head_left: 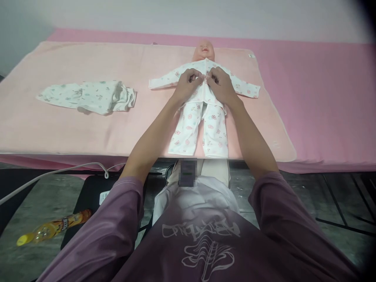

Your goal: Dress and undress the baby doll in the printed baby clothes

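Observation:
A baby doll (205, 49) lies on its back on a pale pink blanket (88, 125), dressed in a white printed top (243, 87) and matching trousers (188, 131). Both my hands rest on the doll's chest. My left hand (188, 84) pinches the left edge of the top's front opening, fingers curled. My right hand (220, 84) pinches the right edge, fingers closed on the cloth. The two hands nearly touch at the middle seam.
A second crumpled white printed garment (91, 97) lies on the blanket to the left. The blanket covers a darker pink bed (323, 98). On the floor are a yellow-capped bottle (49, 229), a white cable (58, 172) and a black object (91, 196).

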A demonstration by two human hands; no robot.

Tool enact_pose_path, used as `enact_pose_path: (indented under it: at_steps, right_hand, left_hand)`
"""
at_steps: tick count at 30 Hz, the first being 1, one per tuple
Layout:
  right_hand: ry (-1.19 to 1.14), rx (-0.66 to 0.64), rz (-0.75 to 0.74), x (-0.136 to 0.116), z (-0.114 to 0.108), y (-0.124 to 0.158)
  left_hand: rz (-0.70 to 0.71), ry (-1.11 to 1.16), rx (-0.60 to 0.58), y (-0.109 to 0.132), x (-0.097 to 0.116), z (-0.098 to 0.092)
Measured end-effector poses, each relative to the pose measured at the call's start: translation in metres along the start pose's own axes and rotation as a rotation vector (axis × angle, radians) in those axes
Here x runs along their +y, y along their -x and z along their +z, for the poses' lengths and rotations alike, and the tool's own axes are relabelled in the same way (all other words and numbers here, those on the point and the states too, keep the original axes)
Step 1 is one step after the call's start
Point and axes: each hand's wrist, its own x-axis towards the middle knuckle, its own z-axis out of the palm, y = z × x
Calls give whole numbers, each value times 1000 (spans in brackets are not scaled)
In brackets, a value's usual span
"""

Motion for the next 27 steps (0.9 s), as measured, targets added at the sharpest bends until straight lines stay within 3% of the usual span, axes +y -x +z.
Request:
enact_pose_path:
  at_steps: [7, 11, 18, 22, 26, 27]
  right_hand:
    - [-9, -18, -50, -7, 3, 5]
    - [138, 12, -85, -12, 4, 6]
    - [250, 54, -139, -17, 6, 10]
    - [187, 43, -45, -12, -6, -11]
    - [77, 47, 123, -8, -16, -52]
    - [67, 25, 166, -7, -16, -61]
  left_hand:
    - [76, -150, -35, -5, -7, 3]
    - [81, -113, 10, -6, -7, 4]
    - [36, -140, -30, -1, 9, 2]
    - [12, -174, -50, -9, 14, 2]
    - [-24, -108, 31, -44, 3, 1]
    - [-1, -119, -39, -55, 1, 0]
